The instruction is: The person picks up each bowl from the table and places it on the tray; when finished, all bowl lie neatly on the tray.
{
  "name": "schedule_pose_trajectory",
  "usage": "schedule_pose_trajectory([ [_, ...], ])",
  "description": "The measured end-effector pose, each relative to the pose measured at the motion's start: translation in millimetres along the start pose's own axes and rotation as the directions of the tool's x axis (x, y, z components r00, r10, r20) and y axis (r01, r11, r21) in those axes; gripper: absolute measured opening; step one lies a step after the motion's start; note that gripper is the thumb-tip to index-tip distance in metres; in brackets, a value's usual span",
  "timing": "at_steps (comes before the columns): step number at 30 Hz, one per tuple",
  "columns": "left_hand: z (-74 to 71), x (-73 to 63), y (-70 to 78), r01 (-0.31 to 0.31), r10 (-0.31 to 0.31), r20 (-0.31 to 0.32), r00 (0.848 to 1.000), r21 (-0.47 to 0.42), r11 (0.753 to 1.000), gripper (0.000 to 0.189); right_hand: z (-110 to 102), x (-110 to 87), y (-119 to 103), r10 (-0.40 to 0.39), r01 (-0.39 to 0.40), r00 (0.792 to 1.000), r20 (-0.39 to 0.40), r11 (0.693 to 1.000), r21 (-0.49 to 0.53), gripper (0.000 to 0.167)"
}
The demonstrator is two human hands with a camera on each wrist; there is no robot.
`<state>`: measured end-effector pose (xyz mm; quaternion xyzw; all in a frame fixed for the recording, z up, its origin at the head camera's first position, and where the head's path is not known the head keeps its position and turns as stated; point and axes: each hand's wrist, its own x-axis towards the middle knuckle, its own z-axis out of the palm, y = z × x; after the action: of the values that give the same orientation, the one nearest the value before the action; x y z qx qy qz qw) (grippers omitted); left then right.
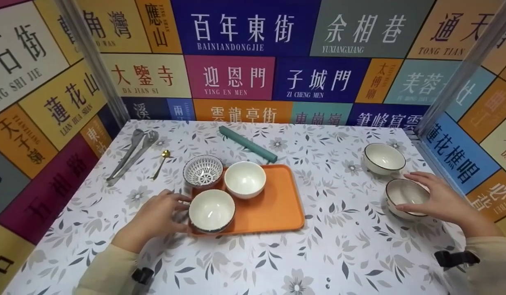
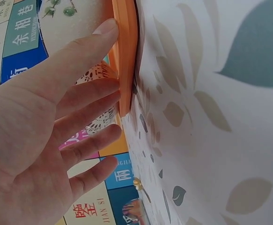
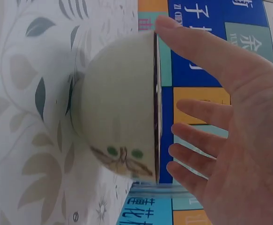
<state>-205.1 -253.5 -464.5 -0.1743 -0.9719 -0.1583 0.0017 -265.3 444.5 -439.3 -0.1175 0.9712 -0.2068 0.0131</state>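
My left hand (image 1: 162,213) is at the left edge of the orange tray (image 1: 277,205), beside the front cream bowl (image 1: 212,211). Its fingers are spread with nothing gripped; in the left wrist view the thumb and fingertips are close to the tray's rim (image 2: 125,56), and contact is unclear. Behind that bowl on the tray is another cream bowl (image 1: 245,180), and a black-patterned bowl (image 1: 203,172) overlaps the tray's back left corner. My right hand (image 1: 443,200) hovers over a dark-rimmed cream bowl (image 1: 406,196), fingers spread, thumb near the rim. Painted green dots show on its side (image 3: 117,108).
Another cream bowl (image 1: 385,157) stands just behind the right-hand one. A green stick-like bar (image 1: 248,143) lies behind the tray. Grey tongs (image 1: 132,155) and a small gold spoon (image 1: 160,164) lie at the back left of the floral-covered table (image 1: 335,254). Printed panels enclose the sides and back.
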Motion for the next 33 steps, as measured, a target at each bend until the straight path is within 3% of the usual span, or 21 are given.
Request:
schedule_pose_trajectory([
  [9, 0.7, 4.8, -0.6, -0.016, 0.016, 0.011, 1.000, 0.007, 1.000, 0.057, -11, -6.0, 10, 0.057, -0.053, 0.993, 0.099, 0.998, -0.046, 0.115],
  [26, -1.0, 3.4, -3.4, -0.035, 0.035, 0.004, 0.999, 0.029, 0.999, 0.056, 5, -9.4, 20, 0.044, -0.044, 0.999, 0.032, 0.999, 0.002, 0.111],
  [33, 0.6, 2.1, -4.6, -0.053, 0.053, -0.005, 0.999, 0.047, 0.998, 0.056, 13, -10.3, 17, 0.007, -0.005, 0.999, -0.040, 0.999, 0.044, 0.108],
])
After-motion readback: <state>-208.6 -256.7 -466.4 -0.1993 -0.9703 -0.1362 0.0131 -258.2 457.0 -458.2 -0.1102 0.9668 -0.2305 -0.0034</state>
